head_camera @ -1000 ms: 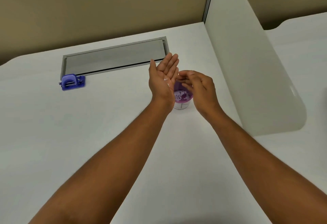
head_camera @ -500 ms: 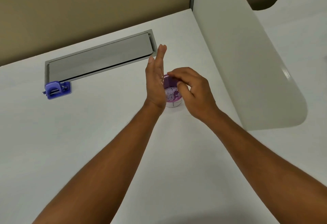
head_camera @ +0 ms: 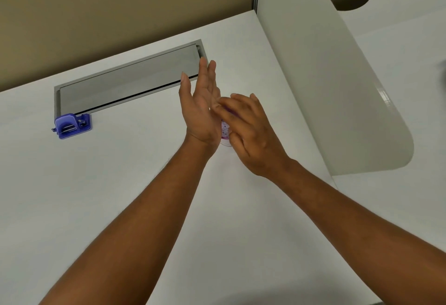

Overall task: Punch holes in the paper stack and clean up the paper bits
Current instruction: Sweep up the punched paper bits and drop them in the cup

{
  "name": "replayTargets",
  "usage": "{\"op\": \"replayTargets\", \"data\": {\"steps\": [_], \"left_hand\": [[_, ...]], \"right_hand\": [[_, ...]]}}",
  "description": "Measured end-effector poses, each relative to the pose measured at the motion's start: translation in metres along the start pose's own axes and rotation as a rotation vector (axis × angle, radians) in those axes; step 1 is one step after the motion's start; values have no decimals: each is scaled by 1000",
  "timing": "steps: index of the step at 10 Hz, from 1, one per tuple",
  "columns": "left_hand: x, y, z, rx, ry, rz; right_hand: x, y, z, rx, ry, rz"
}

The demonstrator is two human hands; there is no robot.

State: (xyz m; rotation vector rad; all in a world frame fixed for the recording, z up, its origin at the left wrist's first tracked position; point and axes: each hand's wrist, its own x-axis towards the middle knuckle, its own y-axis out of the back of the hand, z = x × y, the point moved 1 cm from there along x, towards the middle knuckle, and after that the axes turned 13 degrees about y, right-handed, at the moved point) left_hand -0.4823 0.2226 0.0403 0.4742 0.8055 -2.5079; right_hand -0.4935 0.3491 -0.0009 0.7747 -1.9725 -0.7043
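Note:
A small clear cup (head_camera: 225,133) with purple paper bits inside stands on the white desk (head_camera: 120,196), mostly hidden behind my two hands. My left hand (head_camera: 201,109) is held flat and upright over the cup, palm facing right, fingers straight. The fingertips of my right hand (head_camera: 248,131) touch that palm just above the cup. Neither hand holds anything I can make out. A purple hole punch (head_camera: 72,125) sits on the desk at the far left, well away from both hands. No paper stack is in view.
A grey cable-tray lid (head_camera: 128,82) is set into the desk at the back. A white divider panel (head_camera: 337,87) stands along the right side, close to my right arm. A tan wall runs behind the desk.
My left hand has tilted from palm-up to upright on its edge. My right fingers have moved from above the cup back onto the left palm. The view has shifted slightly.

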Motion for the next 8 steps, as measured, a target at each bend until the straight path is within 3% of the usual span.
{"op": "replayTargets", "data": {"steps": [1,2,3,5,7,8], "left_hand": [[0,-2,3,10,2,11],[-2,-5,6,28,12,22],[-1,-5,5,25,30,14],[2,-3,4,52,24,55],[4,-1,2,21,21,56],[1,0,6,19,-26,64]], "right_hand": [[0,-1,3,-70,-16,-8],[-1,0,5,-64,-56,113],[3,-5,0,-29,32,134],[-3,-9,6,-139,-79,153],[-1,-13,1,-118,-5,136],[-5,-5,4,-160,-97,146]]}}
